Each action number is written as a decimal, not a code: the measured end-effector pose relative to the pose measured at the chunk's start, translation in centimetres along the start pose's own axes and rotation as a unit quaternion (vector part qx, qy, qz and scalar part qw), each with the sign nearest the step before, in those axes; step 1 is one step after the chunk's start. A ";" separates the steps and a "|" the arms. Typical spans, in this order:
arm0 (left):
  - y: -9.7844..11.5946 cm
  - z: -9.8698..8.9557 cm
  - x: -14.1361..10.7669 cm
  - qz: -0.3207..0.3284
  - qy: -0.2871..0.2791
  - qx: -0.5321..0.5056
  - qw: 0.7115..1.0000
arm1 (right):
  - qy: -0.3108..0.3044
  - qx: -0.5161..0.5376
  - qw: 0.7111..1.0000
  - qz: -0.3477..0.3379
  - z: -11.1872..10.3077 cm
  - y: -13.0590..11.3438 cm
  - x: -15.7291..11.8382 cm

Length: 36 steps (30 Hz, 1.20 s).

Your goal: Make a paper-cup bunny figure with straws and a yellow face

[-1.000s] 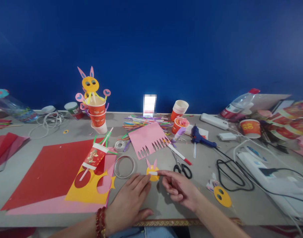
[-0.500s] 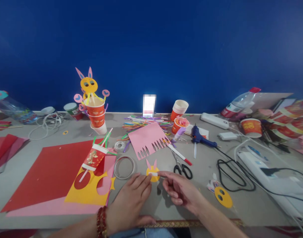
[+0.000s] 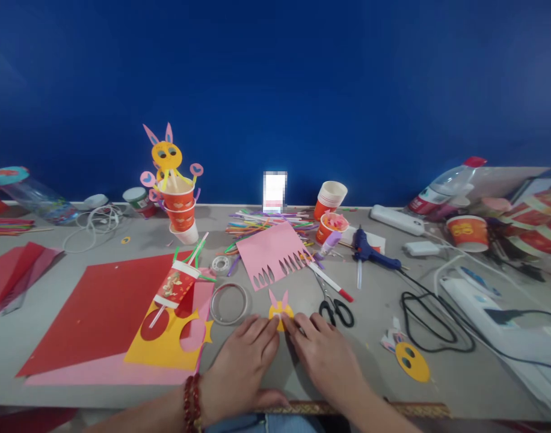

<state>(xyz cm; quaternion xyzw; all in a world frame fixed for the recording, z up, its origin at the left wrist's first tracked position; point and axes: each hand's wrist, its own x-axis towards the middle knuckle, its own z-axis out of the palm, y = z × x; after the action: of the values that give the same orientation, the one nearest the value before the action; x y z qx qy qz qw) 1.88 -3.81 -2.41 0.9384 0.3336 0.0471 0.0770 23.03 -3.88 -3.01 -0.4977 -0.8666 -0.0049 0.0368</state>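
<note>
A small yellow paper rabbit head (image 3: 281,308) with two pink paper ears lies flat on the table in front of me. A white strip (image 3: 278,314) runs across it, partly hidden by my fingers. My left hand (image 3: 246,361) lies flat, fingertips pressed on the disc's left edge and thumb stretched out near the table's front edge. From the right, my right hand (image 3: 323,355) rests palm down with its fingertips at the disc's right edge; its thumb is hidden. Black-handled scissors (image 3: 336,313) lie just beyond my right hand, and a tape roll (image 3: 229,304) sits beyond my left.
Red paper (image 3: 99,307) and yellow paper with round cutouts (image 3: 160,346) lie left, under a red cup (image 3: 178,282). A stacked-cup rabbit (image 3: 180,201) stands behind. Right are a glue gun (image 3: 375,255), its black cable, another rabbit face (image 3: 412,362) and a power strip (image 3: 483,325).
My right hand has gone from a pointing index finger to lying palm down with its fingers at the disc. My left hand stays in place. The view has shifted slightly.
</note>
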 end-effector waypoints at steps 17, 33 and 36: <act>0.6 0.5 -0.5 -0.060 0.015 -0.015 0.998 | 0.125 0.141 0.982 0.016 0.6 1.0 -1.6; -0.3 -1.0 1.5 -0.134 0.099 -0.107 0.980 | 0.169 0.577 0.789 0.123 0.8 -3.6 0.3; -0.6 -0.6 1.4 -0.144 0.136 -0.153 0.968 | 0.174 0.559 0.801 0.123 1.3 -4.8 0.1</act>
<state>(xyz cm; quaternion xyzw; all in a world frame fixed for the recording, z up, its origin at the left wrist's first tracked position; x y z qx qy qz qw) 2.46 -2.39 -1.88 0.8423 0.4613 0.2135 0.1791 18.72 -6.19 -4.14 -0.4839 -0.6297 0.3980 0.4594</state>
